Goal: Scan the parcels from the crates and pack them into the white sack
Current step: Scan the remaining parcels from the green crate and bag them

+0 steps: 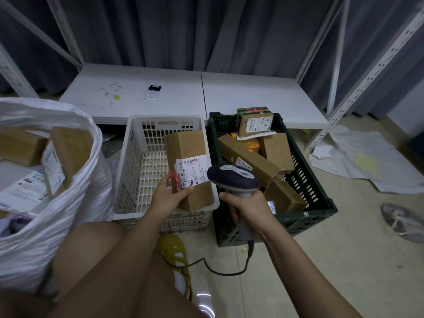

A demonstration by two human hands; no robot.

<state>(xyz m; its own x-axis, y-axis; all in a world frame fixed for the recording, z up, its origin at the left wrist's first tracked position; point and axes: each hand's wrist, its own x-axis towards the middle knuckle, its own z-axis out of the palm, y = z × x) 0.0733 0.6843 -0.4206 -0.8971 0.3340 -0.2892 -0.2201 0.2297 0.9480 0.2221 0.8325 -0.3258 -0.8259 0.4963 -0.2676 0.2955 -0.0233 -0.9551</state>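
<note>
Parcels already fill much of the white woven plastic sack point(68, 180) on the left: at least 3 brown cardboard boxes and flat mailers show in its mouth. A tall brown cardboard parcel point(187, 157) with a white label is pinched at its lower edge by the left hand point(168, 195) over the white slotted plastic crate point(137, 161), otherwise bare. The right hand point(249, 211) grips a dark handheld barcode scanner point(234, 176) aimed at the label. About 6 parcels remain in the dark green plastic crate point(321, 203), so scanning looks roughly half done.

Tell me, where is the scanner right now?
In the head view, the scanner is low and middle-right, gripped in the right hand, between the white crate and the dark green crate, beside the held parcel.
</note>
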